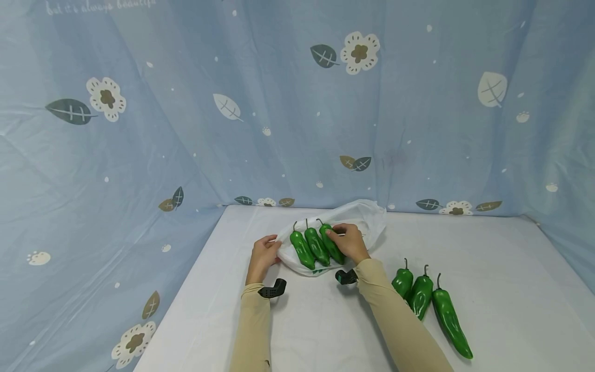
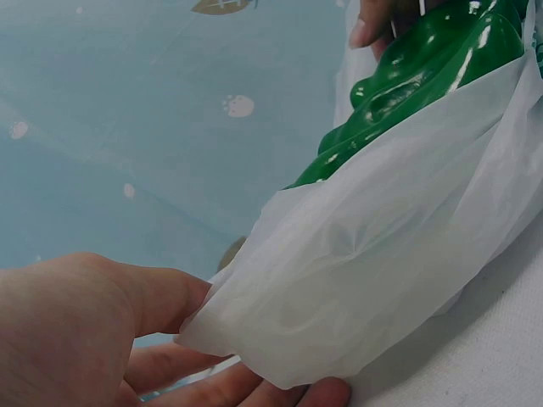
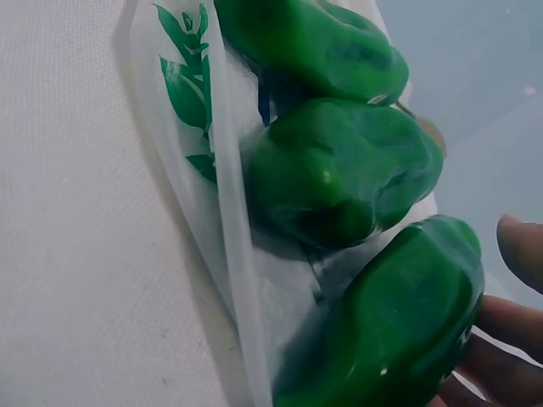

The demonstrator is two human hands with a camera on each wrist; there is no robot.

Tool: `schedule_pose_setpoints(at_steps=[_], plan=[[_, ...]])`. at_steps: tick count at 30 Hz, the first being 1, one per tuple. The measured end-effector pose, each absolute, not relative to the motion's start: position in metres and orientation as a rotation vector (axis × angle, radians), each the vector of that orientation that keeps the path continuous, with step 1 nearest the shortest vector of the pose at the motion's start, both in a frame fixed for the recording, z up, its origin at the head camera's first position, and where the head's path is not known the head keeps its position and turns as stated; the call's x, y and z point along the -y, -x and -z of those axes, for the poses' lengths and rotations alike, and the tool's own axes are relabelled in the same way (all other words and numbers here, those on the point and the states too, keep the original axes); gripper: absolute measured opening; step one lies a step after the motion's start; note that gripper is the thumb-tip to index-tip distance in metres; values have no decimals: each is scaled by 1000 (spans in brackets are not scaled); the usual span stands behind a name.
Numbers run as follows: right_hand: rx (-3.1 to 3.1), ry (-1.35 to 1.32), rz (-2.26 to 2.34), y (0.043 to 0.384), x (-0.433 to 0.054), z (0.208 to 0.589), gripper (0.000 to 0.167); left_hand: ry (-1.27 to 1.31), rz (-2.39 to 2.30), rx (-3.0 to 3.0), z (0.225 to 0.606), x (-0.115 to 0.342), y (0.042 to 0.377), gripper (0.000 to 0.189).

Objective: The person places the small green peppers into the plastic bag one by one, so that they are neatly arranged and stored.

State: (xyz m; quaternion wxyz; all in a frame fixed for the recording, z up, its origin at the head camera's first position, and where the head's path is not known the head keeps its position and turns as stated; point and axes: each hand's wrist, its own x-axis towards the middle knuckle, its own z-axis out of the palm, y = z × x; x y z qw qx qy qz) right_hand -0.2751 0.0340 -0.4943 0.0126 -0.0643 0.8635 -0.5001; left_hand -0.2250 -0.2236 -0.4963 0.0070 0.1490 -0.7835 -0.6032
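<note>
Three green peppers lie side by side in the mouth of a white plastic bag (image 1: pixel 372 217), stems toward the back: a left pepper (image 1: pixel 302 250), a middle pepper (image 1: pixel 317 247) and a right pepper (image 1: pixel 335 252). My left hand (image 1: pixel 264 257) pinches the bag's left edge between thumb and fingers, as the left wrist view shows on the bag (image 2: pixel 339 280). At the right pepper (image 3: pixel 399 322), my right hand (image 1: pixel 349 242) has its fingers against the side. The thumb (image 3: pixel 522 250) stands apart from the pepper in the right wrist view.
Three more green peppers lie on the white table (image 1: pixel 511 289) at the right: one (image 1: pixel 402 281) partly behind the right sleeve, another (image 1: pixel 421 297), and a long one (image 1: pixel 451 323) nearest the front. A blue patterned curtain (image 1: pixel 279 103) closes off the back and left.
</note>
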Motion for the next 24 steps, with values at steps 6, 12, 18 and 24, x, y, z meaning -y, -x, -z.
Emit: schedule_pose_setpoints(at_steps=[6, 12, 18, 24], plan=[[-2677, 183, 1554, 273, -33, 489, 43, -470, 1879, 2455, 497, 224, 225, 44], [-2693, 211, 1544, 268, -38, 481, 48, -481, 1882, 2454, 498, 223, 225, 44], [-2715, 290, 1580, 266, -45, 473, 49, -486, 1862, 2463, 496, 223, 225, 43], [-2717, 304, 1591, 261, -51, 466, 47, -494, 1869, 2458, 496, 223, 225, 43]])
